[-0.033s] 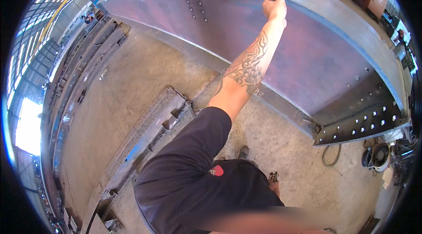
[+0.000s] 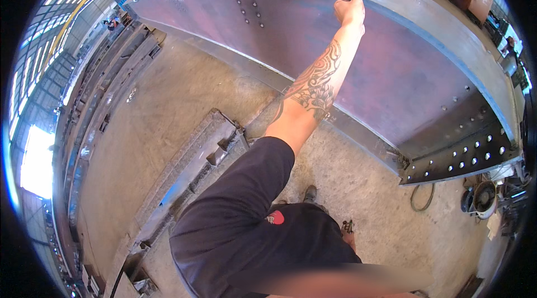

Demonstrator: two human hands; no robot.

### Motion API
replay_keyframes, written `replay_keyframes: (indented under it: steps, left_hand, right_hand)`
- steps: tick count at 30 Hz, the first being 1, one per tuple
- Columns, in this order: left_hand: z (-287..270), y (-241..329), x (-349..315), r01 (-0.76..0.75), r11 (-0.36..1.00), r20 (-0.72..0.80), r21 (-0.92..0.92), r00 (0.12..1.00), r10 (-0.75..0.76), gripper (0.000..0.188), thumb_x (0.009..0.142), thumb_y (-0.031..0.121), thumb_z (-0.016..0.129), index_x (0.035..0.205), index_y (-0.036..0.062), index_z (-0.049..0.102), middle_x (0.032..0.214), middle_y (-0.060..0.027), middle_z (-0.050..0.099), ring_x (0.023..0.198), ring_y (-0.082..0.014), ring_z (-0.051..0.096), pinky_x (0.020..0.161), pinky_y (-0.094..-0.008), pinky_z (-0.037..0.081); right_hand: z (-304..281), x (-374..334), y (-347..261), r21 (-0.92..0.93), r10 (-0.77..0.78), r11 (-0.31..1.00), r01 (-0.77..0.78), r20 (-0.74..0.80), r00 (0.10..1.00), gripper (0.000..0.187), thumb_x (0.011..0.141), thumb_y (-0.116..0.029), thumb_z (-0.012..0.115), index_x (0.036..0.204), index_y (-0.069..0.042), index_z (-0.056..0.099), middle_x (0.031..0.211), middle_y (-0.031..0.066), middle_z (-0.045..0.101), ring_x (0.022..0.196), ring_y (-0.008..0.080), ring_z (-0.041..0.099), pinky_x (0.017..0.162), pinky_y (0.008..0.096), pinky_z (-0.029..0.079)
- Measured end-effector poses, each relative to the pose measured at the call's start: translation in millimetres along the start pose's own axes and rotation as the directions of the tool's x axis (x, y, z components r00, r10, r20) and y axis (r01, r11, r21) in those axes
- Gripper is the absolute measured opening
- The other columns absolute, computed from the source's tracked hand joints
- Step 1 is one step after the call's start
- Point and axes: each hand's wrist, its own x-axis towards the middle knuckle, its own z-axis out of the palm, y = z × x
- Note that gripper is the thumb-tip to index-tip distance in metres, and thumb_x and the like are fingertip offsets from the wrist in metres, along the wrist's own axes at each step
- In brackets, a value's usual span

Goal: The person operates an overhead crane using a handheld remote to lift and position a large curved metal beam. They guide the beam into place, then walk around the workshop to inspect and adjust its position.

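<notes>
My left arm stretches far out over the floor to a long steel I-beam (image 2: 403, 85). At its end my left hand (image 2: 351, 11) is at the upper flange's near edge. Its fingers look curled, and what they hold, if anything, is hidden. The beam's web is reddish-purple and grey, with a group of bolt holes left of the hand and a perforated end plate (image 2: 453, 158) at the right. Beside my dark shirt, a bit of my right hand (image 2: 349, 237) shows next to a small dark object (image 2: 348, 225) that I cannot make out.
A steel channel piece with notches (image 2: 196, 152) lies on the concrete floor at left. Long steel sections (image 2: 106, 102) run along the far left. A round fan (image 2: 483, 197) and a loop of cable (image 2: 420, 197) lie beyond the beam's right end. My boot (image 2: 310, 193) stands below.
</notes>
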Motion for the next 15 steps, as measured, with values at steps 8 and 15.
replay_keyframes:
  steps: [8,15]
  left_hand:
    - [2,-25,26,-0.196,0.98,-0.03,-0.016,0.98,0.196,0.033,0.077,0.014,0.065,0.054,0.0053,0.044,0.047,-0.0009,0.045,0.038,-0.0115,0.038,0.039,-0.0311,0.029]
    - [7,-47,36,-0.218,0.953,0.056,0.212,0.976,0.211,0.053,0.083,0.031,0.067,0.111,-0.0137,0.059,0.113,-0.0228,0.063,0.102,-0.0284,0.061,0.087,-0.0392,0.047]
  right_hand:
    - [7,-112,-68,-0.029,0.352,0.936,-0.351,0.126,0.928,0.056,0.08,-0.047,0.062,0.1,0.004,0.065,0.086,0.0135,0.065,0.079,0.0288,0.063,0.071,0.04,0.049]
    - [53,-18,51,-0.108,0.318,0.942,-0.318,-0.021,0.948,0.056,0.087,-0.05,0.055,0.097,0.005,0.063,0.078,0.0089,0.061,0.072,0.0216,0.059,0.062,0.0377,0.046]
